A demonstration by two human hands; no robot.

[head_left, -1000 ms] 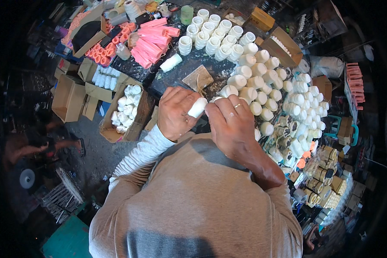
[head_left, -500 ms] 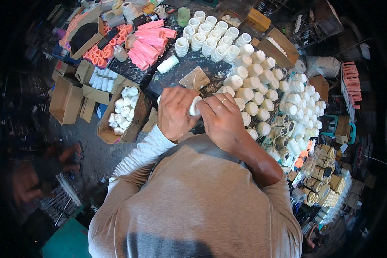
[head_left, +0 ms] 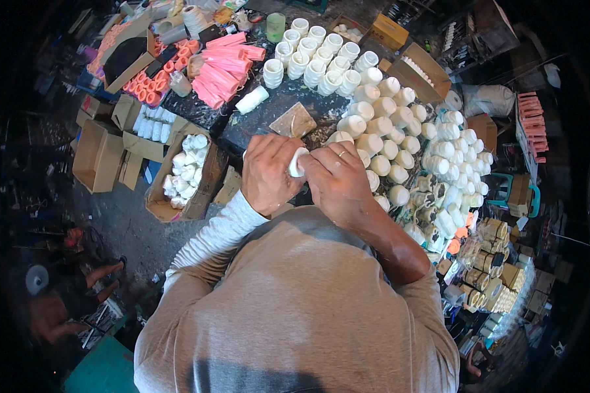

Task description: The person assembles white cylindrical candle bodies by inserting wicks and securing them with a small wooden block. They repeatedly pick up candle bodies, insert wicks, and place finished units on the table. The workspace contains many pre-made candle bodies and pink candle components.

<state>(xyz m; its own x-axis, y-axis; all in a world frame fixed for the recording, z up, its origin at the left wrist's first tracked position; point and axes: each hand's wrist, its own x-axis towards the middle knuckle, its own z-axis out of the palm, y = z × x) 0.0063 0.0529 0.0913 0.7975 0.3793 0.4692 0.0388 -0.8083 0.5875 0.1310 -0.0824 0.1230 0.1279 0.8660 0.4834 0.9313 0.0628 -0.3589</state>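
Note:
My left hand (head_left: 273, 171) is wrapped round a white cylindrical piece (head_left: 297, 162), whose rounded end shows beyond the thumb side. Against that end, my right hand (head_left: 337, 175) is closed, its fingers bent and pressed to the piece; the fingertips are hidden. A ring is on one right finger. Just beyond the hands lies a square, stained brown board (head_left: 293, 120) on the dark worktop (head_left: 259, 121). Another white cylinder (head_left: 252, 100) lies on its side farther back. To the right, many similar off-white cylinders (head_left: 375, 127) stand packed in rows.
White ringed cups (head_left: 314, 71) stand at the back beside pink tubes (head_left: 223, 69) and a green cup (head_left: 275, 27). A cardboard box (head_left: 196, 196) of white pieces is at left. Another person (head_left: 62, 304) is at lower left; a green surface (head_left: 101, 363) is near.
The view has shifted slightly, so the surroundings sit a little farther left. Both hands keep nearly the same grip on the white piece. The person at lower left has changed position.

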